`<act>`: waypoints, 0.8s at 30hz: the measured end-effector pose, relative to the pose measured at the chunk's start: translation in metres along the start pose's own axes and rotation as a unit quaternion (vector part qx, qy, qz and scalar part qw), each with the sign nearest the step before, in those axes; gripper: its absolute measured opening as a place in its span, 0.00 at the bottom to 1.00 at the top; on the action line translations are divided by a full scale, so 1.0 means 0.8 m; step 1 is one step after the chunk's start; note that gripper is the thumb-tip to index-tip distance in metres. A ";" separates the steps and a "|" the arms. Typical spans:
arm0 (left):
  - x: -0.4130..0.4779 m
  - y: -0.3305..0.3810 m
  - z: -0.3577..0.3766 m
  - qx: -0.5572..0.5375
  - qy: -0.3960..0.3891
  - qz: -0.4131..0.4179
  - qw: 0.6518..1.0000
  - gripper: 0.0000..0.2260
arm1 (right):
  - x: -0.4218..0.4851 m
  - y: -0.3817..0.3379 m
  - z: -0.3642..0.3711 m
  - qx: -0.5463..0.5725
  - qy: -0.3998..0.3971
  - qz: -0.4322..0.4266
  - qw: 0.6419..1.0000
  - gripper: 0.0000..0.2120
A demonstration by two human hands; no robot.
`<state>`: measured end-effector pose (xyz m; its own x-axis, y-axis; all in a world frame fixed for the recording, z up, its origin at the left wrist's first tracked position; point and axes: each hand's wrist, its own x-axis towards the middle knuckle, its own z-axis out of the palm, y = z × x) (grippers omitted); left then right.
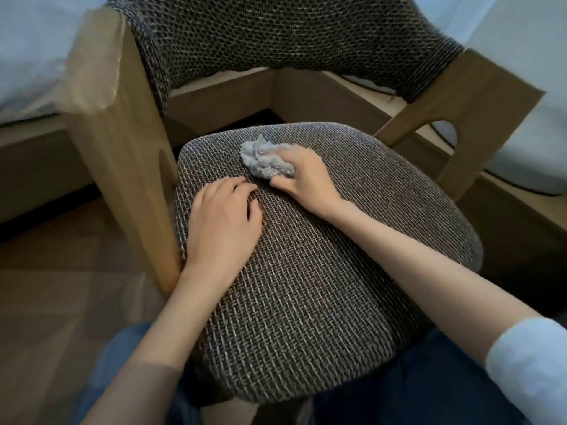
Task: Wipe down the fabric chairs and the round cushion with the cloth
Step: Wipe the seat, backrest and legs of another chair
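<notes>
A chair with a brown woven fabric seat (322,286) and a matching curved backrest (276,38) fills the view, set in a light wooden frame (122,167). My right hand (303,179) grips a crumpled grey cloth (265,162) and presses it on the far part of the seat. My left hand (222,222) rests palm down on the seat's left side, its fingers slightly bent against the fabric. A grey round cushion (518,170) shows partly at the right, behind the frame's right post.
A low wooden platform (506,216) runs behind and to the right of the chair. Pale curtains (33,50) hang at the back left and back right. Wood-pattern floor (61,286) lies to the left. My knees in blue jeans (414,378) are under the seat's front edge.
</notes>
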<state>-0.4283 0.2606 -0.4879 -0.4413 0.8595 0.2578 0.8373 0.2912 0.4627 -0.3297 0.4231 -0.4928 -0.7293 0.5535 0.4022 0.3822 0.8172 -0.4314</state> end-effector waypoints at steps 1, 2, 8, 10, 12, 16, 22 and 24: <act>0.000 0.000 -0.001 -0.002 -0.001 0.003 1.000 0.16 | -0.017 -0.005 -0.008 -0.001 -0.011 0.010 1.000 0.13; 0.000 -0.001 -0.002 -0.005 -0.003 0.006 1.000 0.16 | -0.035 -0.013 -0.018 0.009 -0.020 0.024 0.999 0.15; -0.003 0.001 -0.002 -0.013 -0.009 0.026 1.000 0.14 | -0.146 -0.055 -0.071 0.033 -0.051 0.083 0.995 0.21; -0.002 0.000 -0.001 -0.008 -0.012 0.033 0.999 0.14 | -0.181 -0.067 -0.085 0.028 -0.043 0.097 0.994 0.21; -0.002 -0.001 -0.001 -0.008 -0.016 0.042 0.999 0.14 | -0.213 -0.076 -0.093 0.011 -0.021 0.107 0.994 0.21; -0.006 -0.002 -0.003 -0.018 -0.035 0.069 0.997 0.14 | -0.253 -0.091 -0.085 -0.034 0.057 0.128 0.990 0.20; -0.052 -0.002 -0.019 -0.054 -0.056 0.117 0.990 0.13 | -0.269 -0.146 -0.053 -0.049 0.102 0.110 0.987 0.20; -0.076 -0.006 -0.024 -0.086 -0.040 0.154 0.983 0.12 | -0.280 -0.161 -0.041 -0.077 0.088 0.099 0.988 0.21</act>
<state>-0.4117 0.1989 -0.4898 -0.1415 0.9284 0.3436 0.8571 -0.0587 0.5118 -0.1974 0.1990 -0.5008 -0.5261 0.7140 0.4620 0.6000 0.6966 -0.3934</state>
